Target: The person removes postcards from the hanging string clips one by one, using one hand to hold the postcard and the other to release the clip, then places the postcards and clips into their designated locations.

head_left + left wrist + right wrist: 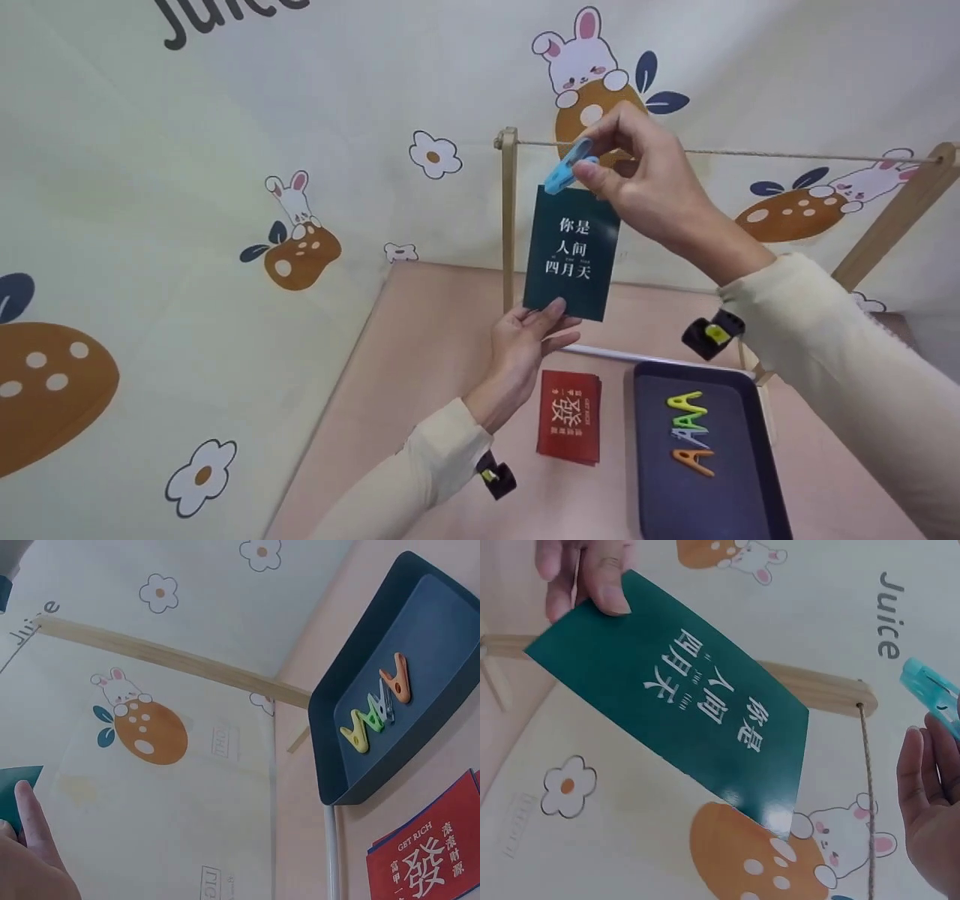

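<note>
My left hand [516, 352] pinches the lower edge of a dark green card [572, 247] with white Chinese characters, holding it upright in the head view. A light blue clothespin [568, 169] is between the thumb and fingers of my right hand [656, 176], by the card's top edge. The right wrist view shows a gap between this clothespin [930, 690] and the card [690, 705]. Behind the right hand runs a thin rope [780, 155] between wooden posts. Only a corner of the card [16, 791] shows in the left wrist view.
A stack of red envelopes [570, 416] lies on the pink table [420, 375]. Right of it is a dark tray [712, 506] with several coloured clothespins [691, 454]. One wooden post [509, 225] stands left, another [896, 217] right. A printed cloth [187, 187] hangs behind.
</note>
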Tool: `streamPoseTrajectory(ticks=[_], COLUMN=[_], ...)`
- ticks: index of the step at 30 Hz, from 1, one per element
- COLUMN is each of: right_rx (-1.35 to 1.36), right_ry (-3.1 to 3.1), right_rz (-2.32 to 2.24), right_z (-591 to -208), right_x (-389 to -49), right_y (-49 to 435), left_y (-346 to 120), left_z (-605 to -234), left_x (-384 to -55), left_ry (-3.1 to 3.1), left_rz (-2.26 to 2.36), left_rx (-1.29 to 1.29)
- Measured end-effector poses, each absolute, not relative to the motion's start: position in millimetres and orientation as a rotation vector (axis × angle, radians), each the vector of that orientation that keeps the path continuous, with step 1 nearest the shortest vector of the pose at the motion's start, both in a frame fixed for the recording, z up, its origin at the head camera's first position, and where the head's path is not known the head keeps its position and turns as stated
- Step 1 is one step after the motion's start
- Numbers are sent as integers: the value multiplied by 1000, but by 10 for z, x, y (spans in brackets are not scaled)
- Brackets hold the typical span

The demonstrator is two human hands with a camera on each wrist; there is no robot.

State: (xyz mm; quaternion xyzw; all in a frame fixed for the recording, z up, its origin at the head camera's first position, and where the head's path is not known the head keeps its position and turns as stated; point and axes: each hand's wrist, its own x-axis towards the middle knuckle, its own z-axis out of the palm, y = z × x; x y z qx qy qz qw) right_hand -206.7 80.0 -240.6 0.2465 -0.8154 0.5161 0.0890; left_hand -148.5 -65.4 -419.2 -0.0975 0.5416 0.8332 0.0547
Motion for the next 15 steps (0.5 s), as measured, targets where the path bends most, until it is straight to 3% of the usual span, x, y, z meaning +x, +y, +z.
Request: streamPoseTrajectory(ticks=[9,15], right_rx=[738,716], right_ry=[-2345,-2290], right_rz=[1675,1720], right_z=[-2654,-2928], right_x=[-1907,-1810], right_y=[997,1231], left_y=[-660,-580], left_z=[-4258,-4509], left_x=[-1329,-1201], left_ry=[1827,1883], left_rz=[2515,2481], left_rx=[-361,-427])
